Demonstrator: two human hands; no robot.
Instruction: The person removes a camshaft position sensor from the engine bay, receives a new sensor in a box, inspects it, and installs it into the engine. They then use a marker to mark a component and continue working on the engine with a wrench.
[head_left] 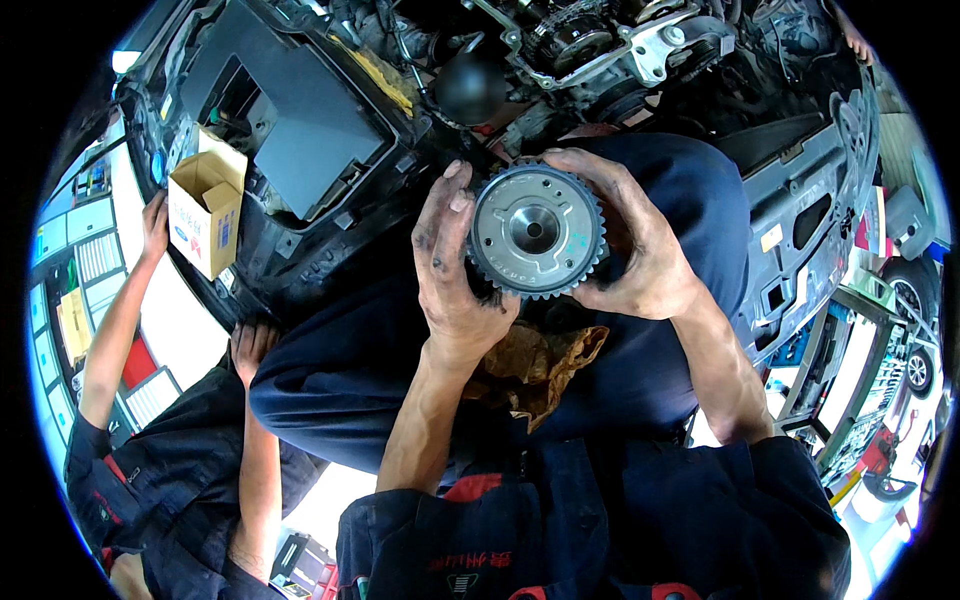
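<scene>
Round grey toothed metal gear is held above the navy-cloth lap, its rim clamped by left hand and right hand | crumpled brown paper is judged already removed; gear is unmounted, apart from silver metal engine | room: black-tyred wheel is seen, far right.

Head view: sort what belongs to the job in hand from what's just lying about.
Likely the job:
- toothed metal disc, held between left hand and right hand
- exposed engine parts, probably

Apparently lying about:
- crumpled brown paper below the hands
- open cardboard box, though possibly packaging
- background tyre
</scene>
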